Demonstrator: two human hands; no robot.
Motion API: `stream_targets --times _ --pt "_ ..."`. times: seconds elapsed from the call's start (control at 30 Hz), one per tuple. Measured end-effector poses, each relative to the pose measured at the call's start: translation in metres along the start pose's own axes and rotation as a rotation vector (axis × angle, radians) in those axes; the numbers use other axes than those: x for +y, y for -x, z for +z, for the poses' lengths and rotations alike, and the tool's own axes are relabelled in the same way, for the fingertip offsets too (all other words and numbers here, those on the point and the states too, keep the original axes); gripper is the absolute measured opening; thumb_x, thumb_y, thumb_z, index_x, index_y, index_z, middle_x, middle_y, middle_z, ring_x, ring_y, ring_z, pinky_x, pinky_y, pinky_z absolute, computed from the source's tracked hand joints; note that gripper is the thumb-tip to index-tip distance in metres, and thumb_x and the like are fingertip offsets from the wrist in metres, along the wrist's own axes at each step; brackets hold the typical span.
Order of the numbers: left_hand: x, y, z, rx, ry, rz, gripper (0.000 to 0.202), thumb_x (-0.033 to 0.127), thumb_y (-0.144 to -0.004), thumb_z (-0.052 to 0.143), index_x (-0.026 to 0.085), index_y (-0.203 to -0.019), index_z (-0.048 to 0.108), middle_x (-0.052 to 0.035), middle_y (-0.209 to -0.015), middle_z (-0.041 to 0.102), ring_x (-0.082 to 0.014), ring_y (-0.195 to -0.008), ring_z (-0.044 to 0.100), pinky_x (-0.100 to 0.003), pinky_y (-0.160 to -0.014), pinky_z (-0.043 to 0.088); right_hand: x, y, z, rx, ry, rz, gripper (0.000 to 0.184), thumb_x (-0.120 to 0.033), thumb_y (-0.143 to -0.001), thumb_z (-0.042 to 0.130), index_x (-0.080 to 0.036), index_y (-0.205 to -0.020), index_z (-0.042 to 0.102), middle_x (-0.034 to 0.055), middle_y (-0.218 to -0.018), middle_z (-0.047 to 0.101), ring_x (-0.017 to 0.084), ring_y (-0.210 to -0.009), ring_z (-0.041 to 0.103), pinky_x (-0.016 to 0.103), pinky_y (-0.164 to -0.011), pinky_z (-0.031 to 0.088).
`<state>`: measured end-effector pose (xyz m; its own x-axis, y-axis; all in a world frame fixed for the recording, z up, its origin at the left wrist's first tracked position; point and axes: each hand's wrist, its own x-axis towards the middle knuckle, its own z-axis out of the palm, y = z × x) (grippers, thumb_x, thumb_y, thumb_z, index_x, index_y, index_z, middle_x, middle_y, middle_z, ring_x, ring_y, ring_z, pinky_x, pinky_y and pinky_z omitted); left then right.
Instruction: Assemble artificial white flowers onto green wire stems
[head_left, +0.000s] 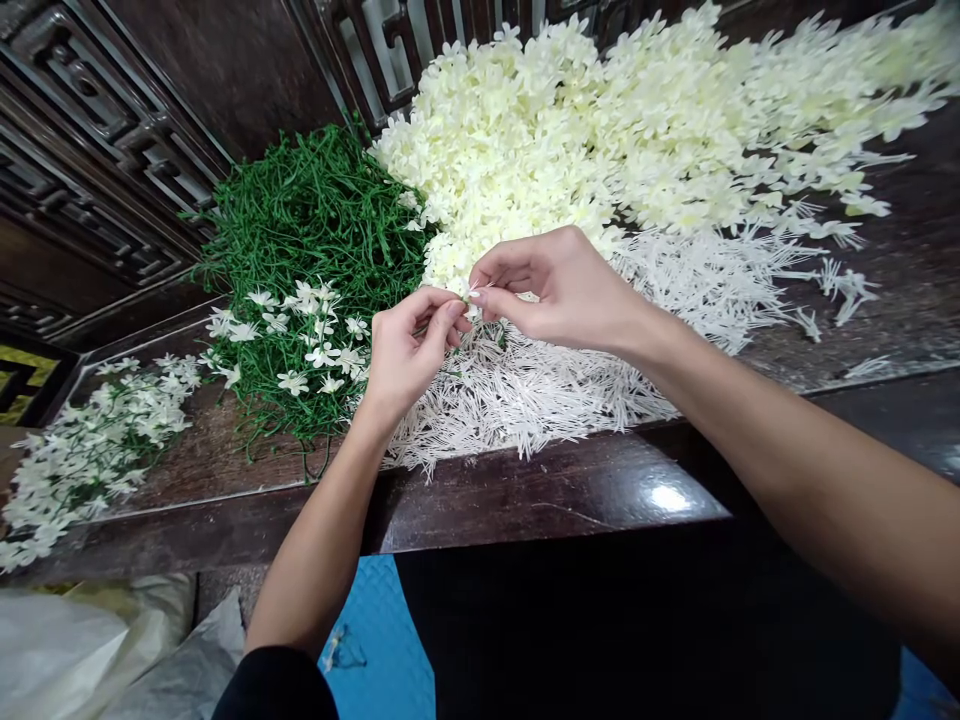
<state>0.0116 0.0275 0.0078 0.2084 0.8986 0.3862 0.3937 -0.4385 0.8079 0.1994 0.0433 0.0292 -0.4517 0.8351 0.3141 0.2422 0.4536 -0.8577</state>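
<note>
My left hand [415, 338] and my right hand [551, 285] meet at the fingertips above the piles. The left one is closed in a pinch on a green plastic stem, mostly hidden by the fingers. Between the right thumb and forefinger is a small white flower piece [474, 296], pressed against the stem's end; its exact shape is too small to tell. Beneath them spreads a heap of white plastic stamens [540, 395]. Cream artificial petals [517, 150] are piled behind my hands, and green plastic stems [315, 215] lie in a tangle to the left.
Several assembled white flowers [322, 355] rest on the green pile. More finished flower sprigs [97, 440] lie at the far left. Everything sits on a dark wooden bench [540, 505] with a carved lattice back [135, 120]. Pale sacks [75, 640] stand below at the left.
</note>
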Motion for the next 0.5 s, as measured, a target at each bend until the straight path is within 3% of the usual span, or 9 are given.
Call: stream_targets --times 0.23,0.5 --pt "0.004 0.0007 0.0006 -0.043 0.059 -0.032 0.019 0.03 -0.094 0.057 0.018 -0.081 0.062 -0.0028 -0.071 0.07 -0.0083 -0.057 0.06 -0.02 -0.057 0.052 0.0011 -0.0003 0.0002 0.04 0.024 -0.011 0.01 -0.02 -0.086 0.065 -0.021 -0.076 0.066 0.0074 -0.085 0.072 0.023 -0.078 0.067 0.043 -0.077 0.06" --pt "0.0041 0.0029 0.0 -0.019 -0.047 -0.027 0.019 0.027 -0.093 0.058 0.018 -0.076 0.061 -0.0011 -0.066 0.07 -0.0084 -0.053 0.059 -0.02 -0.052 0.048 -0.0001 0.0007 0.0001 0.015 0.01 0.003 0.011 -0.014 -0.084 0.062 -0.022 -0.079 0.068 0.0059 -0.083 0.073 0.021 -0.076 0.067 0.042 -0.077 0.061"
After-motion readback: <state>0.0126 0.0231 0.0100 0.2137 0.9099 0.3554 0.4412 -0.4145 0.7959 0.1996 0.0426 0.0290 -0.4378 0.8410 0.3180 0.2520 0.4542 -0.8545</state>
